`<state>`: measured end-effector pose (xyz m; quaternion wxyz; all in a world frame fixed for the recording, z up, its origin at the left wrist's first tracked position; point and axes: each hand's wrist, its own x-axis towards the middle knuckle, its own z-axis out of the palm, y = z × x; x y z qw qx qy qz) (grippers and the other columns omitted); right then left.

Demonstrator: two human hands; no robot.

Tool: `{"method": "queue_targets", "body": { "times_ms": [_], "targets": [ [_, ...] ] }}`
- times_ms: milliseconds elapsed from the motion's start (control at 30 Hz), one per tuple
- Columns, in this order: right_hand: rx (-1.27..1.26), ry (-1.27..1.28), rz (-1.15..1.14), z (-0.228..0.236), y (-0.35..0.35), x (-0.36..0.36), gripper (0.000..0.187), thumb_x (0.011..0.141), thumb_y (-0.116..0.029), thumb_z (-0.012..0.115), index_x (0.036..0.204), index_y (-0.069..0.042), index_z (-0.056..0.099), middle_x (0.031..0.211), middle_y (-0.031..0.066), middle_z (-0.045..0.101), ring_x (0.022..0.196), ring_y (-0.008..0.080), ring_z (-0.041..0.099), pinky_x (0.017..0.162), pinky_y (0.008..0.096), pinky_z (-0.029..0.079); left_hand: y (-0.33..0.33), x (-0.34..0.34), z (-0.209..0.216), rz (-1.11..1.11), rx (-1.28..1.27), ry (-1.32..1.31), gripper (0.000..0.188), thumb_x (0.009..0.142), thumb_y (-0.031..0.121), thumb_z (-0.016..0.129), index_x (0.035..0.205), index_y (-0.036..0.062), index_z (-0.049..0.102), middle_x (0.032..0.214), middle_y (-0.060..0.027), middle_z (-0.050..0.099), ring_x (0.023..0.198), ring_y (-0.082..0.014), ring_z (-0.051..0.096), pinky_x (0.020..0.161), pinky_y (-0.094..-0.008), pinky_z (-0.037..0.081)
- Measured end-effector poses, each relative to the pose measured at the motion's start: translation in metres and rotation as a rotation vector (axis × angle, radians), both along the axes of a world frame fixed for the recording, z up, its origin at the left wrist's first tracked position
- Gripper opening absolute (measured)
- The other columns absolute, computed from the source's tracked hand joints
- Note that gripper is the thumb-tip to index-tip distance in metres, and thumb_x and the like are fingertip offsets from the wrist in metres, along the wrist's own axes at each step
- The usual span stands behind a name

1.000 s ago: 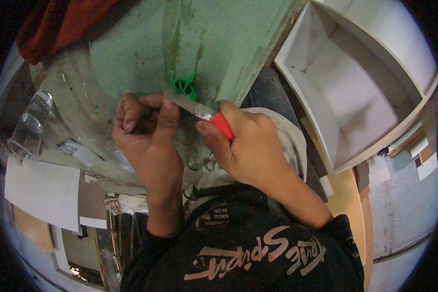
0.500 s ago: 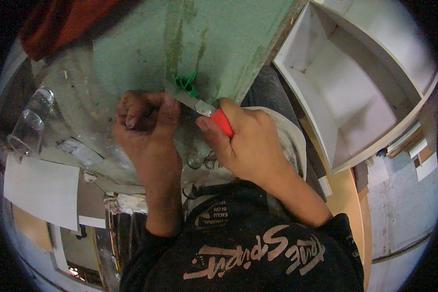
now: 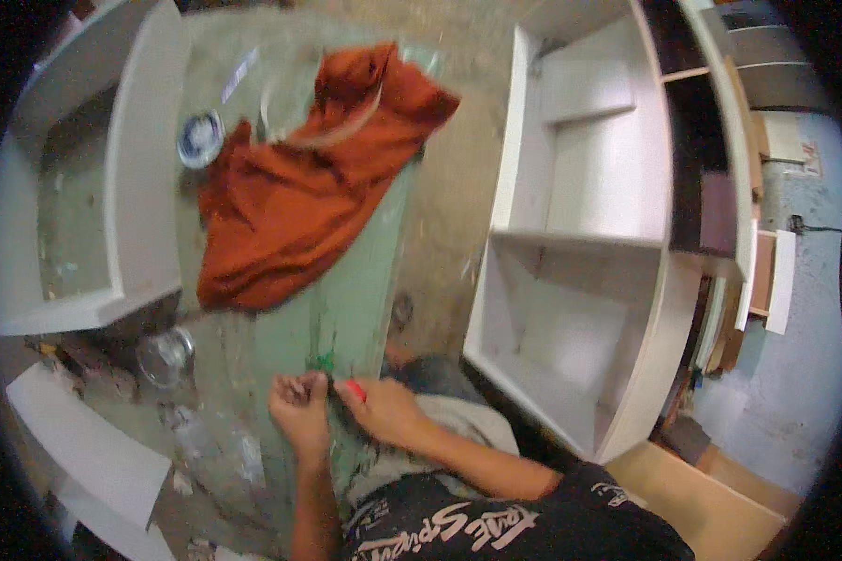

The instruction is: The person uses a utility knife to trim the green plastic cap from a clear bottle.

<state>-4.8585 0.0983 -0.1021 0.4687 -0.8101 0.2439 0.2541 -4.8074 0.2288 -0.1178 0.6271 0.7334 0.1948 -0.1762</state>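
My right hand (image 3: 393, 413) is closed around the red handle of a utility knife (image 3: 354, 391). Its blade is smeared and hard to see now, pointing toward my left hand. Just left of it, my left hand (image 3: 297, 411) is curled with fingers folded in; whatever it holds, if anything, is hidden. The two hands are close together, low over a greenish glass-like sheet (image 3: 285, 341). Beyond them on the sheet lies a small bright green tangle (image 3: 323, 361).
Ahead lies a rumpled orange-red cloth (image 3: 299, 215), with a round blue-and-white lid (image 3: 201, 140) at its left. A white compartmented cabinet (image 3: 585, 241) stands right, a white open frame (image 3: 145, 187) left. A clear plastic cup (image 3: 166, 357) and white board (image 3: 89, 439) lie nearer left.
My view has swung up and back, so the hands look smaller and lower, and the whole cloth and cabinet show. My right hand still grips the knife; the left remains curled beside it.
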Motion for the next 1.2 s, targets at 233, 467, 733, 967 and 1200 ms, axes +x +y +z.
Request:
{"method": "queue_targets", "body": {
  "times_ms": [233, 467, 733, 967, 1200],
  "targets": [
    [0.034, -0.048, 0.084, 0.006, 0.007, 0.008, 0.051, 0.103, -0.047, 0.038, 0.096, -0.006, 0.067, 0.091, 0.0270, 0.068, 0.086, 0.0493, 0.064, 0.075, 0.0576, 0.051, 0.004, -0.012, -0.016, 0.070, 0.106, -0.179, 0.034, 0.082, -0.005, 0.071, 0.081, 0.0061, 0.039, 0.081, -0.0067, 0.057, 0.080, -0.0149, 0.057, 0.076, -0.0296, 0.048],
    [-0.042, -0.087, 0.070, -0.001, 0.007, 0.003, 0.050, 0.102, -0.045, 0.040, 0.104, -0.005, 0.069, 0.097, 0.0269, 0.068, 0.091, 0.0490, 0.064, 0.080, 0.0571, 0.050, 0.000, -0.005, -0.015, 0.021, 0.151, -0.111, 0.032, 0.082, -0.001, 0.074, 0.079, 0.0035, 0.043, 0.075, -0.0033, 0.052, 0.073, -0.0124, 0.052, 0.065, -0.0303, 0.046],
    [0.099, -0.036, -0.081, -0.011, 0.010, -0.005, 0.055, 0.103, -0.046, 0.041, 0.087, 0.001, 0.066, 0.078, 0.0309, 0.063, 0.077, 0.0519, 0.062, 0.070, 0.0576, 0.048, -0.002, -0.016, -0.037, 0.060, -0.013, -0.109, 0.040, 0.087, -0.007, 0.069, 0.085, 0.0104, 0.034, 0.085, -0.0060, 0.059, 0.081, -0.0124, 0.059, 0.077, -0.0287, 0.051],
    [0.111, 0.017, -0.101, 0.008, 0.002, -0.006, 0.052, 0.102, -0.043, 0.047, 0.083, 0.002, 0.064, 0.074, 0.0305, 0.063, 0.072, 0.0510, 0.062, 0.066, 0.0573, 0.049, -0.006, -0.015, -0.025, 0.069, -0.097, -0.155, 0.036, 0.087, -0.005, 0.071, 0.084, 0.0082, 0.038, 0.086, -0.0049, 0.062, 0.079, -0.0101, 0.057, 0.073, -0.0247, 0.048],
    [0.117, 0.111, -0.077, 0.005, 0.002, -0.002, 0.051, 0.100, -0.044, 0.051, 0.080, 0.002, 0.060, 0.069, 0.0294, 0.062, 0.070, 0.0508, 0.062, 0.063, 0.0569, 0.049, -0.004, -0.016, -0.029, 0.042, -0.050, -0.131, 0.038, 0.088, -0.001, 0.073, 0.085, 0.0104, 0.037, 0.086, -0.0041, 0.061, 0.081, -0.0099, 0.054, 0.077, -0.0258, 0.046]
  ]
}}
